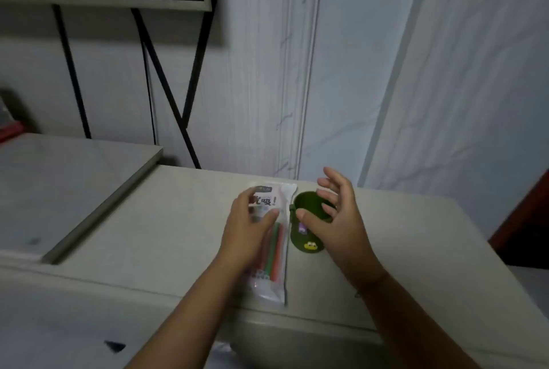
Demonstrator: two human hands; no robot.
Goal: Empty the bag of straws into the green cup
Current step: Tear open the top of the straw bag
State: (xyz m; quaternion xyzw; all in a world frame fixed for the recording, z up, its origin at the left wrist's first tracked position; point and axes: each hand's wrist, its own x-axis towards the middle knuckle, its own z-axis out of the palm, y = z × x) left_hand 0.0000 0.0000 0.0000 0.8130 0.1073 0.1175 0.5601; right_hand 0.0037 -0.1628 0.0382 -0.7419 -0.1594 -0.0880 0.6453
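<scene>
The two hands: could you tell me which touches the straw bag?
The left hand rests on the bag; the right hand is at the green cup.

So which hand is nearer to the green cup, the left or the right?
Right. The right hand is spread open over the green cup, at its mouth. The left hand lies on the bag of straws, to the cup's left.

Hidden behind the right hand: right rim and right wall of the green cup. Just left of the cup, covered by the left hand: left half of the bag of straws, along with the upper ends of the straws. Cannot read the bag's blurred print. Far left of the cup, cut by the edge: a red thing, unidentifiable. Far right of the cup, likewise cut: a dark brown panel.
</scene>
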